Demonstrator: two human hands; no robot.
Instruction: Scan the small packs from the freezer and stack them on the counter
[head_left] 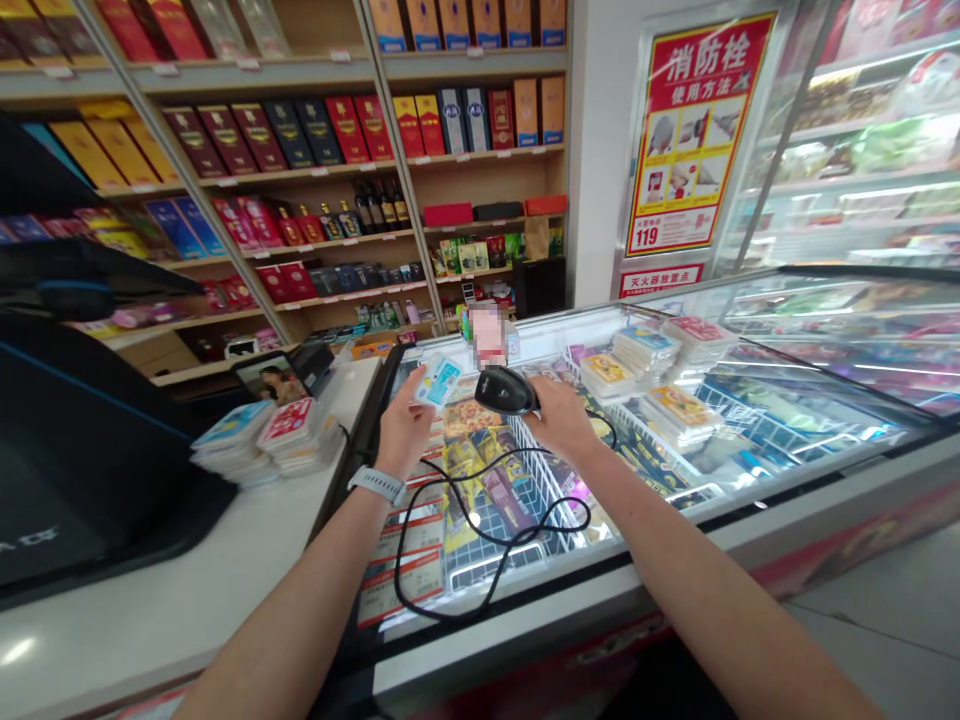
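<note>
My left hand [405, 425], with a pale watch band on its wrist, pinches a flat white-and-blue pack [439, 382] above the freezer's glass top. My right hand [561, 415] is wrapped round a black barcode scanner [504, 390], whose head points left toward the pack. The scanner's black cable [491, 545] lies in loops on the glass. Stacks of similar flat packs [686, 415] with orange, blue and red labels sit on the glass to the right. Two more stacks [296, 435] stand on the white counter at left.
A chest freezer [525, 600] with wire baskets of packaged goods under its glass fills the middle and right. The white counter [187, 600] bears a black checkout terminal [82, 430]. Shelves of boxed goods [300, 135] line the back, beside a red-and-yellow poster [699, 130].
</note>
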